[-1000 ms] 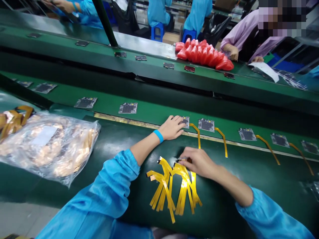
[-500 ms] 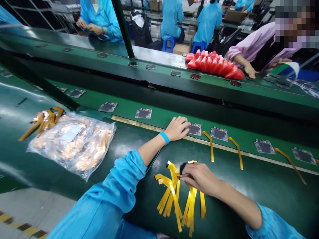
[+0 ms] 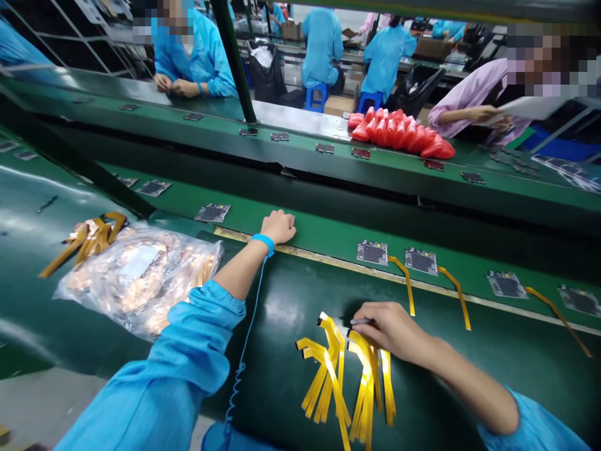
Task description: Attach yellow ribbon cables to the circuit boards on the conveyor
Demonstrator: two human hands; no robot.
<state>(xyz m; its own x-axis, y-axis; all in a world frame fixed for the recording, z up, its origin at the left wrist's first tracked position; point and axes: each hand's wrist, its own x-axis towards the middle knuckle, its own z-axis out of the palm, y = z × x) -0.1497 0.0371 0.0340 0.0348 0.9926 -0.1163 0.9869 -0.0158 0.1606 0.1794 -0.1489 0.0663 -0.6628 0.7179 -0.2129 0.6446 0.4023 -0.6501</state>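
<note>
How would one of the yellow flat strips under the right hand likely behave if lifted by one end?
The yellow flat strips look thin and ribbon-like, and several lie bent, so one would probably droop. They seem light, likely sliding easily on the glossy green bench. The right hand rests on their upper ends.

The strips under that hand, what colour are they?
Shiny yellow: the strips under the right hand, seen in the head view.

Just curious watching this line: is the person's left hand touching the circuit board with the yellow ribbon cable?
Apart. The head view shows the left hand resting at the belt's edge, bare green belt between it and the circuit board.
</note>
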